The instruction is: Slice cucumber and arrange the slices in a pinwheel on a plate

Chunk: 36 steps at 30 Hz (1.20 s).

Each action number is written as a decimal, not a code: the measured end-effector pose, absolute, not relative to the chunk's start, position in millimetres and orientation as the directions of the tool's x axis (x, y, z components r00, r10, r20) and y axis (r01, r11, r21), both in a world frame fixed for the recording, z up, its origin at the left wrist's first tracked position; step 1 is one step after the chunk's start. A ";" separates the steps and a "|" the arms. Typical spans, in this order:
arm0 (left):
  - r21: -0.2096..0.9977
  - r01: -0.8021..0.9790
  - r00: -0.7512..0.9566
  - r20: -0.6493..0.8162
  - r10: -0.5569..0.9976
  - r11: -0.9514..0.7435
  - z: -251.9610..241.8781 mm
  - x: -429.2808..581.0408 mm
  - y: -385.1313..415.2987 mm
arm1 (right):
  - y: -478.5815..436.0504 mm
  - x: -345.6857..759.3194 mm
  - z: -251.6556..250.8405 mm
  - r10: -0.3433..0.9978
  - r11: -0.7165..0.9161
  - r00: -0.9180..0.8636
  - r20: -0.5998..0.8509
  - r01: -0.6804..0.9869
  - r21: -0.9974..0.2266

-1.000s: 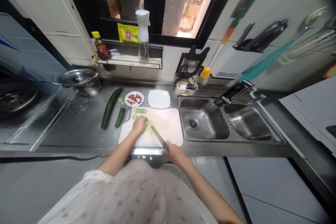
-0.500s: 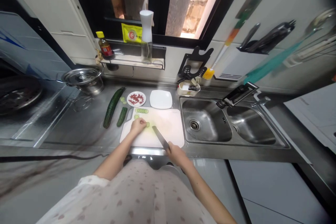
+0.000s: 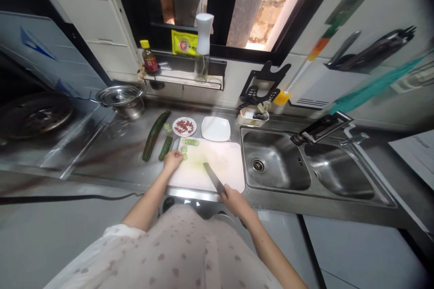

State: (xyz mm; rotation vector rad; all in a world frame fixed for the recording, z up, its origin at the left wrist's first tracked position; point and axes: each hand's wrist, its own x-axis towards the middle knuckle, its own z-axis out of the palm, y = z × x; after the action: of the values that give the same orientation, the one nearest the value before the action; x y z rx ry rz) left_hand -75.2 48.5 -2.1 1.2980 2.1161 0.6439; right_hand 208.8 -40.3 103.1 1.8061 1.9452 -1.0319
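On the steel worktop (image 3: 125, 156), a long dark cucumber (image 3: 156, 137) lies beside a stubby, bumpy piece (image 3: 166, 147). The left hand (image 3: 172, 161), fingers bunched narrow, is at a thin round slice (image 3: 185, 156) on the smooth white board (image 3: 225, 160); whether it grips, I cannot tell. The right hand (image 3: 233, 200) holds a flat-bladed metal knife (image 3: 213, 176).

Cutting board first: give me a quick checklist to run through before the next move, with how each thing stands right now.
1. Knife held by its handle in the right hand: ok.
2. Left hand apart from the blade: ok.
3. Cutting board lying on the counter: ok.
4. Cucumber slice by the left fingers firmly pinched: cannot tell.
5. All slices on the board: not ok; a few lie beside the round plate.
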 end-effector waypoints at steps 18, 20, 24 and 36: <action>0.592 0.681 -0.410 -0.182 0.894 0.432 -1.5 -73.9 68.0 | -37.2 209.3 98.9 0.735 -0.071 -0.163 -0.658 0.947 -0.314; 0.569 0.702 -0.406 -0.174 0.897 0.428 -2.2 -72.4 68.0 | -37.0 209.8 100.1 0.728 -0.084 -0.164 -0.665 0.942 -0.324; 0.522 0.733 -0.405 -0.182 0.896 0.437 -4.0 -70.7 68.0 | -37.3 211.9 99.5 0.737 -0.102 -0.173 -0.654 0.927 -0.360; 0.491 0.789 -0.388 -0.068 0.919 0.370 -3.9 -63.5 67.7 | -40.1 220.4 110.2 0.858 -0.101 -0.142 -0.494 0.895 -0.433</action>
State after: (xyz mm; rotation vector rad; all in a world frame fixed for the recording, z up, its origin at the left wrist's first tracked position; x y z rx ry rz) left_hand -63.5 67.7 -3.9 1.4986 2.3045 0.5510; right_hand 220.4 -40.1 110.2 2.0207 2.0690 -1.0809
